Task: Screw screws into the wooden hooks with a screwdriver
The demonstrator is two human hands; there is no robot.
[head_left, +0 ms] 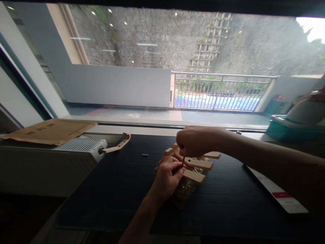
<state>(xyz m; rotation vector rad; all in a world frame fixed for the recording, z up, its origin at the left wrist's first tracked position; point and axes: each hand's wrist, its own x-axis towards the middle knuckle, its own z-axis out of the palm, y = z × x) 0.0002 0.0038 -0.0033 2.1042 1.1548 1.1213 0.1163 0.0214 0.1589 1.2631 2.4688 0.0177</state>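
A wooden assembly of several flat slats (pixel 196 165) lies on the dark table (pixel 114 189), partly over a clear plastic bag (pixel 185 191). My left hand (pixel 168 176) is closed around the near end of the wooden pieces and holds them down. Above it, my right hand (pixel 195 141) is closed in a fist on a thin metal tool (pixel 183 161) that points straight down into the wood. A small dark screw (pixel 145 155) lies loose on the table to the left. A curved wooden piece (pixel 118 145) rests further left.
A white ribbed box (pixel 78 145) and a brown cardboard envelope (pixel 48 130) sit at the left. A white paper strip with a red mark (pixel 276 191) lies at the right, and a teal container (pixel 291 128) stands at the far right. A window looks out on a balcony railing.
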